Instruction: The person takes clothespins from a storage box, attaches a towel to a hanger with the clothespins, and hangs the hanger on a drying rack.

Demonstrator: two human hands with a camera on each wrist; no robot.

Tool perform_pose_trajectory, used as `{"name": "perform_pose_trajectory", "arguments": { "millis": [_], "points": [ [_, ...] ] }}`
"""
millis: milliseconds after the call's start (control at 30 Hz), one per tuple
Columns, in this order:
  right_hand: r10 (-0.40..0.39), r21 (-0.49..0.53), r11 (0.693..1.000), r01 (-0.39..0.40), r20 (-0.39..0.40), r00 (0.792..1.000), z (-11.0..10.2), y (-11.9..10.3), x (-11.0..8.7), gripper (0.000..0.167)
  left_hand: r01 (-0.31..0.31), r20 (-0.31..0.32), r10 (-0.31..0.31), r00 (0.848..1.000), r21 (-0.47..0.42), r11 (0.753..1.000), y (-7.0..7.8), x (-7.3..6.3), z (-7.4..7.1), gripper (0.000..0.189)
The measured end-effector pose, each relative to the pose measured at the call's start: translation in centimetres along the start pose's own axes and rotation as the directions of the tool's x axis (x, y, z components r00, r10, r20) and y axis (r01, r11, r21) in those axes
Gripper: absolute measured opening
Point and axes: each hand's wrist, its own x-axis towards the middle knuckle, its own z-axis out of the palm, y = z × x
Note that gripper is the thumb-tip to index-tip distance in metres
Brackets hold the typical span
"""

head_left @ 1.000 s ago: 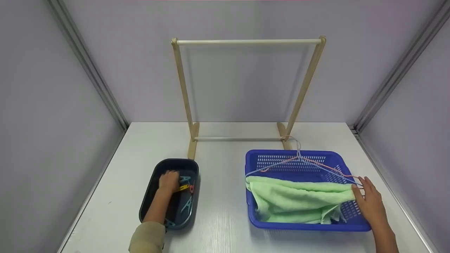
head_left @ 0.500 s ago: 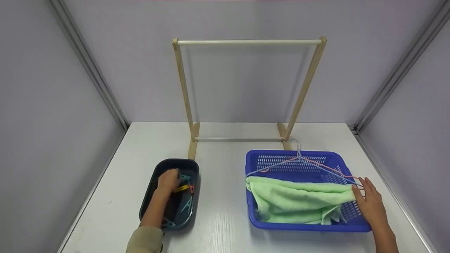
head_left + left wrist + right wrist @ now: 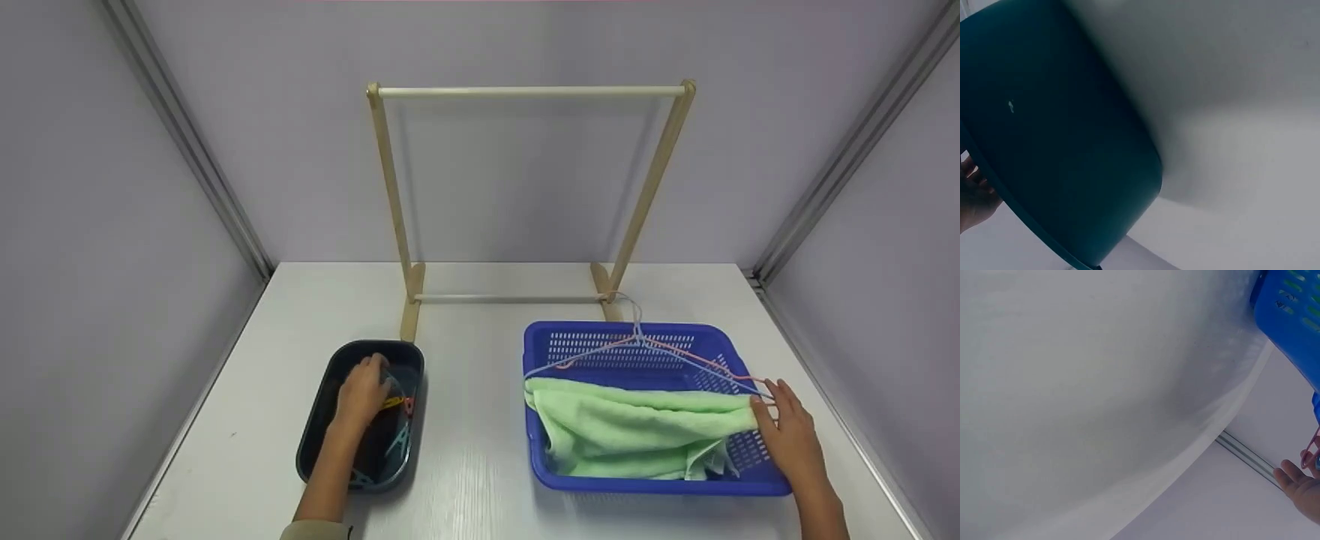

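Inside the dark teal basin [image 3: 315,442] at the left, my left hand [image 3: 362,391] reaches down with bent fingers among several clothespins, such as a yellow clothespin [image 3: 393,403] and a teal clothespin [image 3: 398,440]. Its fingertips are partly hidden, and I cannot tell whether they pinch a clothespin. My right hand [image 3: 793,435] rests at the right rim of the blue basket [image 3: 660,486], fingers extended at the hanger ends and thumb at the towel's edge. A light green towel [image 3: 637,420] drapes over a blue hanger [image 3: 592,354] on the basket, with a pink hanger [image 3: 694,356] behind it.
A wooden rack [image 3: 651,191] with a white top bar [image 3: 532,91] stands at the back of the white table [image 3: 465,390]. The hangers' hooks lean near its right foot. Grey panels enclose the table at both sides and the back.
My left hand has shifted slightly forward within the basin, its fingers turning toward the far end. The right hand, towel and hangers have stayed in place.
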Motion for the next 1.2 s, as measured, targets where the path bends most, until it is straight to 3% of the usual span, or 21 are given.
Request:
{"name": "perform_pose_trajectory", "arguments": {
  "millis": [233,533,800,967,1200],
  "points": [
    [-0.007,0.012,1.0,0.007,-0.006,1.0,0.1,0.0,-0.3,0.059,0.048,-0.054,-0.056,0.997,-0.139,0.989,1.1,-0.8,-0.5,0.031],
    [-0.012,0.007,1.0,0.012,-0.013,1.0,0.0,-0.1,-0.4,0.057,0.109,-0.13,-0.166,0.978,-0.358,0.927,2.0,-1.2,-1.5,0.031],
    [-0.013,0.006,1.0,0.013,-0.003,1.0,0.0,-0.2,-0.4,0.058,0.154,-0.149,-0.231,0.962,-0.403,0.902,2.0,-1.7,-1.8,0.031],
    [0.001,0.002,1.0,-0.001,-0.005,1.0,-0.2,-0.3,-0.3,0.06,0.142,-0.158,-0.223,0.962,-0.41,0.901,2.2,-1.9,-2.0,0.031],
    [0.154,0.087,0.985,-0.148,-0.066,0.986,-1.3,-0.9,-0.1,0.059,0.122,-0.183,-0.216,0.959,-0.422,0.898,2.7,-1.8,-2.6,0.032]
  ]
}}
